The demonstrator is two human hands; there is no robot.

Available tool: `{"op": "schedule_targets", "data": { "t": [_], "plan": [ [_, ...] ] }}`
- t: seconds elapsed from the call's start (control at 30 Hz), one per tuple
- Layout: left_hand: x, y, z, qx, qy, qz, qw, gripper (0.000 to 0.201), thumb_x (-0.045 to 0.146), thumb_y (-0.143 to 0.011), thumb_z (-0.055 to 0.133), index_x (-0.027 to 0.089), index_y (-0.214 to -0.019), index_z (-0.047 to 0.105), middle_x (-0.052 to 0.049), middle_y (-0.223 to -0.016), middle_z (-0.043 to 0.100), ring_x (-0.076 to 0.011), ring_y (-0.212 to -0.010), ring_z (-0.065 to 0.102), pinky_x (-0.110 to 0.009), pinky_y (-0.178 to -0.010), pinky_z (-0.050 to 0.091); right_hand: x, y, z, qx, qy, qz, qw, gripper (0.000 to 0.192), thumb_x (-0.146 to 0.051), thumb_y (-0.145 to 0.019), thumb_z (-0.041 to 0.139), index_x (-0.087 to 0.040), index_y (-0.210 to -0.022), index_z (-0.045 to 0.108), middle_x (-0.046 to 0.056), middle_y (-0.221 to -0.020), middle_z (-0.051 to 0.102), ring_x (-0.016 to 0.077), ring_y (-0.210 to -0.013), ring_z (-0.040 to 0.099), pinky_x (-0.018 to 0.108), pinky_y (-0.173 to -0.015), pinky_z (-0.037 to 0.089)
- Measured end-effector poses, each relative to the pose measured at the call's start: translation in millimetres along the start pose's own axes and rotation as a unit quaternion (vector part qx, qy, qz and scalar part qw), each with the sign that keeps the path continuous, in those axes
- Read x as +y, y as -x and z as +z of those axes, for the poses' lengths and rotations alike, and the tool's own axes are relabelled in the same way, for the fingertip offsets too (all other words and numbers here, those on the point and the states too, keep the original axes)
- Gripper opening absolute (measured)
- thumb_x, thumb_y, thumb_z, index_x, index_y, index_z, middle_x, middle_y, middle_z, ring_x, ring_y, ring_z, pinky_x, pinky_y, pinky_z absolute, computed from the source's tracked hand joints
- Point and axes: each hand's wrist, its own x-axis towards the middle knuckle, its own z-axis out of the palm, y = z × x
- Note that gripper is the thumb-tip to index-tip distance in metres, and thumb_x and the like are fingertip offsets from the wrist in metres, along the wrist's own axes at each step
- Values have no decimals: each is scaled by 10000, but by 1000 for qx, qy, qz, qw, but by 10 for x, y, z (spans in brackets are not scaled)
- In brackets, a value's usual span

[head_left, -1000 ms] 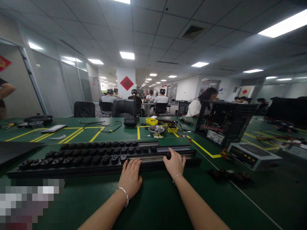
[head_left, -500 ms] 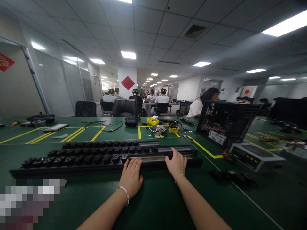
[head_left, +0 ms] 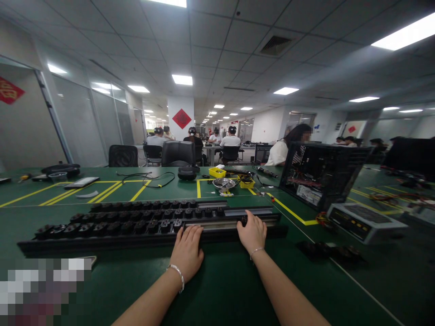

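A long black rail tray lies across the green table in front of me, its channels filled on the left with several black round parts. My left hand rests flat on the tray's near edge, fingers spread. My right hand lies on the tray further right, its fingertips on a single black round part sitting in the bare stretch of a channel. Whether the fingers pinch that part is hidden by the hand.
An open black computer case and a grey flat unit stand at right. Small black parts lie on the table near my right arm. Yellow bins, a metal bowl and cables sit behind. People work at far tables.
The view has shifted slightly left to right; both hands stay on the tray in nearly the same places, the right hand a touch further right along the channel.
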Motion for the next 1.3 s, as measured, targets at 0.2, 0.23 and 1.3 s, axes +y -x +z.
{"op": "schedule_targets", "data": {
  "t": [0.2, 0.23, 1.3],
  "plan": [
    [3, 2, -12, -3, -1, 1, 1000, 539, 150, -703, 453, 201, -1239, 461, -50, -1289, 516, -208, -1240, 385, -437, -1103, 173, 8, -17, -31, -14, -1, 8, 1000, 501, -298, -781, 410, -183, -1267, 443, 74, -1235, 535, 222, -1216, 360, 386, -1037, 145],
    [1, 3, -12, -3, -1, 2, 1000, 537, 152, -704, 452, 201, -1239, 461, -50, -1290, 515, -208, -1240, 384, -436, -1102, 173, 9, -19, -39, -17, -1, 9, 1000, 501, -294, -780, 410, -183, -1268, 441, 73, -1235, 536, 222, -1217, 359, 385, -1037, 147],
    [-9, 1, -5, -7, -11, 6, 1000, 543, 163, -708, 468, 212, -1247, 447, -45, -1298, 505, -201, -1249, 376, -426, -1110, 156, 50, -52, -63, -17, 5, 8, 1000, 473, -243, -789, 412, -205, -1260, 444, 71, -1186, 564, 211, -1194, 391, 378, -1017, 187]
  ]
}}
